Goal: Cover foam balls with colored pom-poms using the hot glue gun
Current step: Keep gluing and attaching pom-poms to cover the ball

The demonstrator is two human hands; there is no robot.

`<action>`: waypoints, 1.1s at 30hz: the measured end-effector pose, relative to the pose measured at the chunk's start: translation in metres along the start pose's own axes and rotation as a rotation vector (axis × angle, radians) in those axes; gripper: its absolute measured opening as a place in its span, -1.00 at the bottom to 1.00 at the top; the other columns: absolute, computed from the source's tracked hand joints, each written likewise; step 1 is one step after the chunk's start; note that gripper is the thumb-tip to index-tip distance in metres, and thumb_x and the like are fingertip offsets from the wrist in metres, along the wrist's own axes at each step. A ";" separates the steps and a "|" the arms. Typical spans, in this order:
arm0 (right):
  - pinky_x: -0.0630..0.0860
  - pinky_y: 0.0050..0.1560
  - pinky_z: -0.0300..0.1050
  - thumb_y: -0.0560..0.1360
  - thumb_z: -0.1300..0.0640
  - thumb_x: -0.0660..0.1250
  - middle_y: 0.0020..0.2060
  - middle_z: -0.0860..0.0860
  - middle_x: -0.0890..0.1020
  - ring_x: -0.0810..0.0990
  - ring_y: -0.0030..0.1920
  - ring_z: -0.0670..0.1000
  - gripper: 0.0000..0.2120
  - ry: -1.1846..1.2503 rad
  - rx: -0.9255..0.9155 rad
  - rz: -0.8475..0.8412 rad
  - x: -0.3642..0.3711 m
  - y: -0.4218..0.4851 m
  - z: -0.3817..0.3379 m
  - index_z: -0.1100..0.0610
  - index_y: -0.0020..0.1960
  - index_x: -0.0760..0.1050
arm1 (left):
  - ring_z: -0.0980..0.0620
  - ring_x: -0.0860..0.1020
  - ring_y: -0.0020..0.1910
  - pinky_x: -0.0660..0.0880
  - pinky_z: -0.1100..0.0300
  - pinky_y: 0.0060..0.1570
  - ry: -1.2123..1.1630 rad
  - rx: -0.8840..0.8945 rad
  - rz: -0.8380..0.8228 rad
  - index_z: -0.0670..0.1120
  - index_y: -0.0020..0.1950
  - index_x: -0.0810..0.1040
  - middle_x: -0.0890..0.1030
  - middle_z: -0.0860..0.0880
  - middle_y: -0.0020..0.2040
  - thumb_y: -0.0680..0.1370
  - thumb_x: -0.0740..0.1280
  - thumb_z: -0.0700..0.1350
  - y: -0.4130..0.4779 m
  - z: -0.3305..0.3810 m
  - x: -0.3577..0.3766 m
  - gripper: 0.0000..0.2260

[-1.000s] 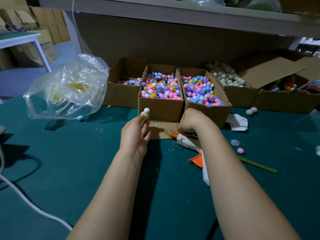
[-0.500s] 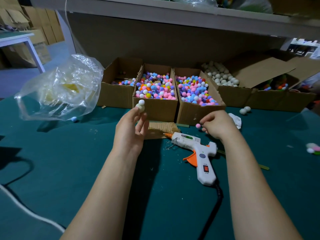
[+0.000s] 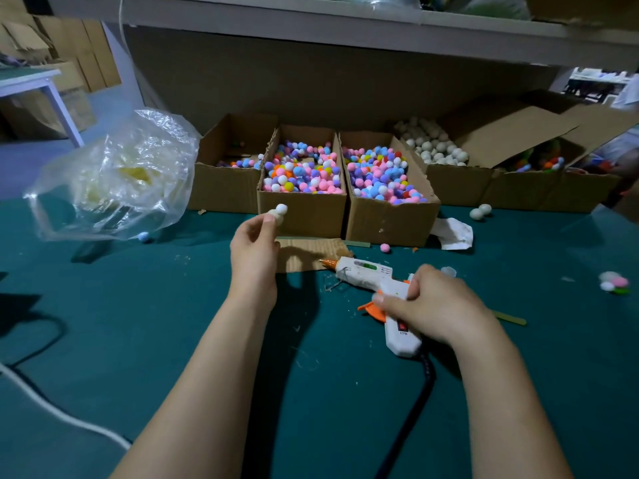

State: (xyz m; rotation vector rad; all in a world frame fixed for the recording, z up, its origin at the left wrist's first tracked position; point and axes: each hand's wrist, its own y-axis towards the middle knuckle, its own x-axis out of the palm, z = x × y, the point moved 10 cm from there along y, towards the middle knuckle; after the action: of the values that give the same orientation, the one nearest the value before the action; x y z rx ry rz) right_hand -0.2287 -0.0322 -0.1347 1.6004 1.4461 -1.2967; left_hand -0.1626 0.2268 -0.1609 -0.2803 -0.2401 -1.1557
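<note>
Meanwhile, left hand (image 3: pixel 254 252) pinches foam ball (image 3: pixel 276 216) — right hand (image 3: pixel 435 305) grips glue gun (image 3: pixel 377 281).

Dim, cool indoor light from overhead; the green table (image 3: pixel 138 340) looks murky, with a dark shadow just right of the left forearm (image 3: pixel 207 375). Soft glare sits on the clear plastic bag (image 3: pixel 117 178). Wide-angle distortion curves the shelf (image 3: pixel 345 32); the corners look soft

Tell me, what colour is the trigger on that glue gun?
Orange: the trigger stands out against the white glue gun, best seen in the head view.
</note>
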 end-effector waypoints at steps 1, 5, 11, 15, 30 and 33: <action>0.29 -0.30 -0.08 0.37 -0.33 0.36 -0.14 0.02 0.50 0.46 -0.05 0.09 -0.48 -0.025 0.001 -0.014 0.003 -0.004 -0.002 0.10 -0.03 0.37 | 0.12 0.52 0.16 0.42 0.23 0.08 0.026 0.015 -0.004 -0.02 0.14 0.51 0.57 0.01 0.17 0.65 0.24 -0.06 0.000 -0.001 0.001 -0.88; 0.22 -0.43 -0.14 0.36 -0.16 0.41 -0.31 -0.02 0.45 0.46 -0.24 0.03 -0.61 -0.027 -0.003 0.018 0.008 -0.011 -0.003 0.14 -0.07 0.43 | 0.04 0.52 0.17 0.45 0.13 0.22 0.117 -0.006 -0.018 -0.08 0.14 0.50 0.57 -0.07 0.19 0.65 0.26 -0.09 0.004 -0.011 0.006 -0.88; 0.16 -0.41 -0.18 0.46 0.11 0.34 -0.57 -0.01 0.31 0.22 -0.52 0.01 -0.68 0.740 -0.031 -0.003 0.014 -0.010 0.011 0.10 -0.41 0.31 | 0.01 0.51 0.08 0.42 0.14 0.06 0.288 0.030 -0.032 -0.11 0.14 0.53 0.58 -0.06 0.10 0.64 0.26 -0.05 0.004 -0.010 0.009 -0.83; 0.26 -0.51 -0.24 0.52 0.26 0.29 -0.52 0.01 0.40 0.32 -0.54 -0.07 -0.76 1.312 -0.131 0.137 -0.014 -0.018 0.019 0.12 -0.31 0.41 | 0.01 0.52 0.05 0.42 0.15 0.04 0.293 -0.022 -0.044 -0.06 0.07 0.54 0.60 -0.08 0.09 0.63 0.28 -0.05 0.009 -0.014 0.007 -0.89; 0.44 -0.29 -0.37 0.51 0.02 0.39 -0.23 -0.05 0.63 0.58 -0.27 -0.26 -0.84 1.116 -0.191 0.293 0.020 0.042 -0.049 0.09 -0.15 0.51 | 0.10 0.55 0.01 0.45 0.20 -0.03 0.272 0.123 0.083 -0.06 0.10 0.52 0.59 0.00 0.04 0.64 0.25 -0.04 0.004 0.011 -0.011 -0.87; 0.45 -0.12 -0.17 0.52 -0.03 0.36 -0.09 0.07 0.65 0.62 -0.06 0.03 -0.80 1.043 -0.194 0.277 0.029 0.041 -0.051 0.10 -0.01 0.51 | 0.01 0.56 0.04 0.49 0.11 0.03 0.321 0.120 0.078 -0.06 0.10 0.52 0.60 -0.07 0.09 0.64 0.25 -0.04 0.001 0.011 -0.009 -0.87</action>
State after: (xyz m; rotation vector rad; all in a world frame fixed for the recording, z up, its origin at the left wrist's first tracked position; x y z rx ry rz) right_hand -0.1790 0.0158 -0.1520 2.3579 1.7169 -0.0806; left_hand -0.1656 0.2386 -0.1539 0.0034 -0.0150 -1.0871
